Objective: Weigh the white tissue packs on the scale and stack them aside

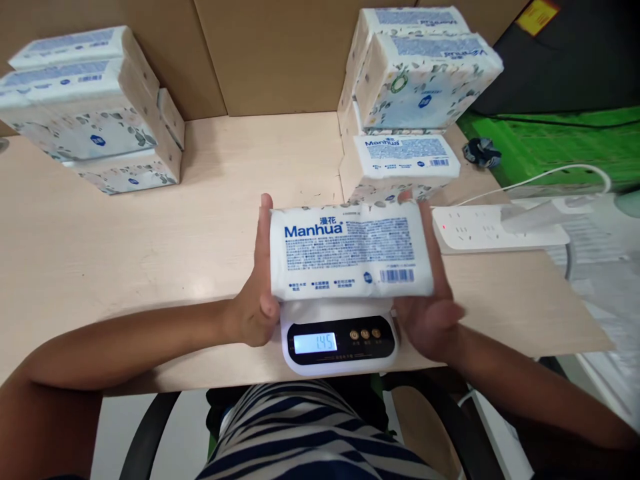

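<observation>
A white pack of tissues with blue "Manhua" print is over the digital kitchen scale, hiding most of its platform. My left hand presses against the pack's left end, thumb toward me and fingers stretched along the side. At the opposite end, my right hand lies along the side in the same way, so the pack is held between both palms. Whether it rests on the platform or hovers just above it I cannot tell. The lit display shows digits that look like 145.
Tissue packs are stacked at the back left and back right of the wooden table. A white power strip with a cable lies to the right, near a dark scrunchie and a green crate. Cardboard stands behind.
</observation>
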Motion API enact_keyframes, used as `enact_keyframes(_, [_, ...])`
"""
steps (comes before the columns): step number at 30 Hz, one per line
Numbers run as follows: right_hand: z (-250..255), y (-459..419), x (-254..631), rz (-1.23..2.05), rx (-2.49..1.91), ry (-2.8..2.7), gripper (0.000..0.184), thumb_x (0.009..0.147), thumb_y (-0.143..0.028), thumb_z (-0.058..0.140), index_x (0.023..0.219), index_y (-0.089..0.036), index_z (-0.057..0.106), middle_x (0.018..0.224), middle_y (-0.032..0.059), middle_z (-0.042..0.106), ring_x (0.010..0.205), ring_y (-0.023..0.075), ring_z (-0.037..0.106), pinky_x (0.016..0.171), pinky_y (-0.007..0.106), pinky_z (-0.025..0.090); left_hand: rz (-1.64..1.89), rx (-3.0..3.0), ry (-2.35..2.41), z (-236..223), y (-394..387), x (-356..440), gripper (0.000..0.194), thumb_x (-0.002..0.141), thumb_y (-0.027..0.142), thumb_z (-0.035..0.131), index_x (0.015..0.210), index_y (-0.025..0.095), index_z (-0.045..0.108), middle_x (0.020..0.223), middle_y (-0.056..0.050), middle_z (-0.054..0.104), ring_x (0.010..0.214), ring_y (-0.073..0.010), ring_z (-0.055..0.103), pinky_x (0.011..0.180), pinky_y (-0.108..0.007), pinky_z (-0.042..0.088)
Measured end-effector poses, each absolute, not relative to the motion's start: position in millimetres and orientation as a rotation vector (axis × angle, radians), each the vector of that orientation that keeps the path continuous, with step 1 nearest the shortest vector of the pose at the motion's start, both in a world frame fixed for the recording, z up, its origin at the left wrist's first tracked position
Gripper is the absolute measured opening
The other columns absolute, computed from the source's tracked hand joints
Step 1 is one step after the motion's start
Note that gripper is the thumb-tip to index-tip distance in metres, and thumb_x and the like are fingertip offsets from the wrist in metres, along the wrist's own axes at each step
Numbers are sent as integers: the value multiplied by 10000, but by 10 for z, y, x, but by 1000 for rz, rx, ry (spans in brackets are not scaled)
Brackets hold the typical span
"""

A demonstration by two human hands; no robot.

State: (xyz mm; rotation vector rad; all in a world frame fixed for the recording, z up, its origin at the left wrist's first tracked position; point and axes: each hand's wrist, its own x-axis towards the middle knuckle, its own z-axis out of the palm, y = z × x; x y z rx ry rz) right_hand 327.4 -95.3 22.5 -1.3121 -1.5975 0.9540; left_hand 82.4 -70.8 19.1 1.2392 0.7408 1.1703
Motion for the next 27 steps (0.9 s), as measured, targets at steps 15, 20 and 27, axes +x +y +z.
enact_keyframes(15, [40,-837,3323,1141,-996,-1520,1177,884,-999,387,1783,-408,-92,1892,-22,158,1744,329,194,1383,564,351,1050,1524,573,119,-592,745,1004,1006,862,374,1746,454,-169,1903,82,-42,1760,-362,-71,1439,-591,62])
enact_keyframes(20, [216,-795,3365,840,-853,-1835,1212,956,-745,679,1761,-423,-168,1900,-13,-17,1734,337,217,1362,592,361,1037,1815,386,246,-539,680,899,1087,746,290,1683,465,-320,1906,61,-2,1767,-334,45,1444,-567,129])
enact_keyframes(27, [817,-222,3815,45,-1126,-1696,1071,896,-601,830,1773,-337,276,1778,92,454,1603,379,504,1294,579,482,1019,2279,442,996,312,971,1034,1043,816,315,1713,347,-318,1900,-35,-130,1759,-368,-102,1434,-608,1])
